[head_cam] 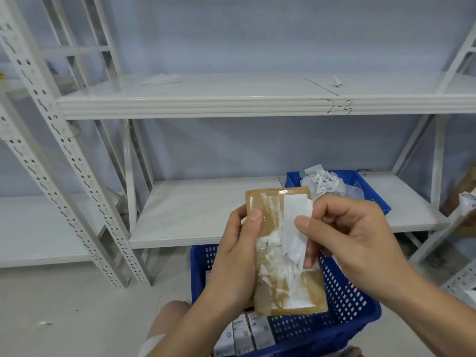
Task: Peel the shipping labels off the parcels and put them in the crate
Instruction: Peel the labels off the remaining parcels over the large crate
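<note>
A flat brown parcel wrapped in clear tape is held upright in front of me. My left hand grips its left edge, thumb on the front. My right hand pinches a white shipping label, half peeled from the parcel's face; torn white scraps stay stuck to the tape. A blue crate on the lower shelf behind holds a heap of peeled labels. Below my hands a second blue crate on the floor holds labelled parcels standing on edge.
White metal shelving fills the view: an upper shelf marked "2-3" and a lower shelf. Perforated uprights stand at the left. My knee shows beside the floor crate. More racking and brown boxes sit at the far right.
</note>
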